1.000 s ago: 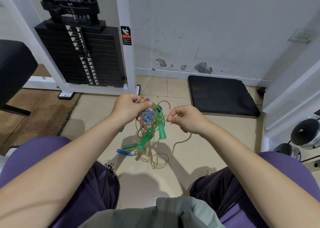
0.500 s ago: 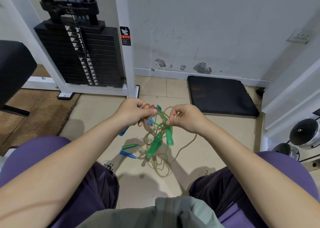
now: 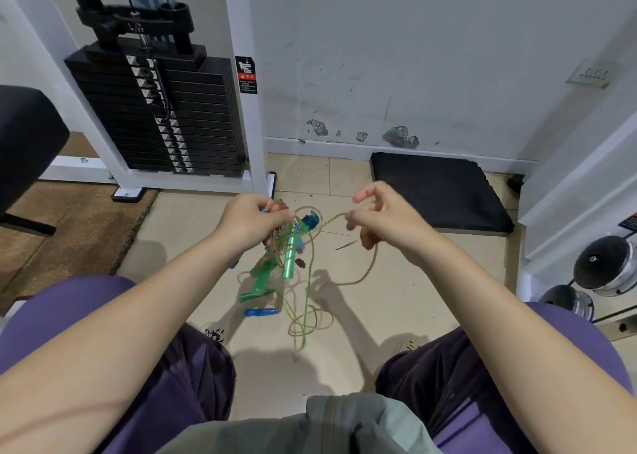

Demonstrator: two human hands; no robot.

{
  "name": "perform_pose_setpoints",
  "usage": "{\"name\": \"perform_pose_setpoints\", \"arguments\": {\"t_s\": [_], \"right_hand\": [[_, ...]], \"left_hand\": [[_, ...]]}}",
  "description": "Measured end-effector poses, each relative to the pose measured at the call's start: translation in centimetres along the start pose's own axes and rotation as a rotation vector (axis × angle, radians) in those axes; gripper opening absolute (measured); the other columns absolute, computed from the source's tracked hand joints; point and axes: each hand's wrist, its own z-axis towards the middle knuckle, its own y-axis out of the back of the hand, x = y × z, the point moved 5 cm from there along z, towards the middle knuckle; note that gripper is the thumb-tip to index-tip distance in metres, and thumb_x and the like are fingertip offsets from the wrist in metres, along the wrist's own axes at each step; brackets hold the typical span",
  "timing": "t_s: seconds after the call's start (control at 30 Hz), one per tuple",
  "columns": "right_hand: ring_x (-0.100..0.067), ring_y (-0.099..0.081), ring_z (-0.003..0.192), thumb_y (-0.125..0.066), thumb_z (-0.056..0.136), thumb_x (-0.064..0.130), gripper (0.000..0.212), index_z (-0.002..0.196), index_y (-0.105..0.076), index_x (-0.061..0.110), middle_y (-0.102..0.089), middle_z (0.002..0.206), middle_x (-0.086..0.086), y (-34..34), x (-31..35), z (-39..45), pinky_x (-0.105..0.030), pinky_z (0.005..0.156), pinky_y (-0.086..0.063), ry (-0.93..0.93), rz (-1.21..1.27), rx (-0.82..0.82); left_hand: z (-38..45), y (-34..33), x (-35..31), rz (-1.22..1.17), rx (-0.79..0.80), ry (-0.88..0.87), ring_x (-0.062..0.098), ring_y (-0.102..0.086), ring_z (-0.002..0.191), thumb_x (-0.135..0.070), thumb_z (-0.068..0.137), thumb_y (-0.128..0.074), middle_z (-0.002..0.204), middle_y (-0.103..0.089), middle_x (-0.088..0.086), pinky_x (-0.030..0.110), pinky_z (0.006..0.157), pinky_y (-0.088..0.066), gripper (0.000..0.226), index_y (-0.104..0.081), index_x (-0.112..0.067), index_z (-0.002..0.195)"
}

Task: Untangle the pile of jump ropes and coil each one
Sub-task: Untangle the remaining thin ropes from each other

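Note:
A tangle of thin jump ropes (image 3: 293,240) hangs above the tiled floor between my knees. My left hand (image 3: 251,221) grips the top of the bundle. Two green handles (image 3: 289,259) and a teal handle end (image 3: 310,220) dangle from it. A tan cord (image 3: 370,267) runs from the bundle to my right hand (image 3: 379,221), which pinches it between thumb and fingers, index finger raised, and the cord loops down behind. Green and tan loops (image 3: 306,322) trail onto the floor. A blue handle (image 3: 261,312) and another green handle (image 3: 256,295) lie on the floor.
A weight stack machine (image 3: 158,116) with a white frame stands at the back left. A black foam pad (image 3: 437,191) lies by the wall at right. Dumbbell ends (image 3: 606,267) sit at far right, and a black padded seat (image 3: 24,143) at far left.
My right hand has moved right and up, away from the bundle, drawing a length of tan cord out of the tangle. My left hand still holds the bundle in about the same place.

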Motion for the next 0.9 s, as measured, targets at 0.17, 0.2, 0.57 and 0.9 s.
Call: {"name": "perform_pose_setpoints", "arguments": {"t_s": [0.17, 0.2, 0.57, 0.9], "right_hand": [[-0.022, -0.064, 0.055, -0.075, 0.082, 0.029, 0.044, 0.116, -0.048, 0.02, -0.063, 0.101, -0.014, -1.7, -1.7, -0.4, -0.031, 0.051, -0.053, -0.116, -0.134, 0.197], [-0.022, -0.066, 0.06, -0.076, 0.082, 0.028, 0.045, 0.117, -0.048, 0.021, -0.06, 0.101, -0.013, -1.8, -1.7, -0.5, -0.033, 0.052, -0.055, -0.101, -0.142, 0.191], [-0.012, -0.043, 0.063, -0.086, 0.071, 0.035, 0.05, 0.099, -0.054, 0.009, -0.05, 0.073, 0.003, -2.3, -0.8, 0.3, -0.027, 0.055, -0.032, 0.035, -0.322, 0.002], [-0.021, -0.053, 0.058, -0.053, 0.095, 0.008, 0.024, 0.075, -0.063, 0.016, -0.058, 0.066, -0.005, -0.7, 1.1, -0.1, -0.027, 0.061, -0.047, 0.222, 0.368, -0.035]], "left_hand": [[-0.5, -0.1, -1.2, -0.143, 0.05, -0.029, 0.012, -0.044, 0.037, -0.027, 0.083, -0.08, 0.045, -0.049, 0.003, 0.018, 0.039, -0.031, 0.028, -0.062, -0.012, 0.068], [-0.6, -0.3, -1.4, -0.17, 0.079, -0.037, 0.013, -0.043, 0.037, -0.027, 0.083, -0.079, 0.046, -0.049, 0.005, 0.019, 0.039, -0.031, 0.026, -0.064, -0.011, 0.07], [0.1, 0.6, -0.2, -0.14, -0.105, 0.03, 0.01, -0.04, 0.033, -0.02, 0.085, -0.077, 0.05, -0.053, 0.0, 0.016, 0.035, -0.03, 0.024, -0.061, -0.004, 0.077], [1.2, 2.4, 1.3, 0.21, -0.216, 0.098, 0.026, -0.045, 0.06, -0.029, 0.079, -0.077, 0.055, -0.047, 0.0, 0.03, 0.06, -0.038, 0.044, -0.044, -0.016, 0.053]]}}
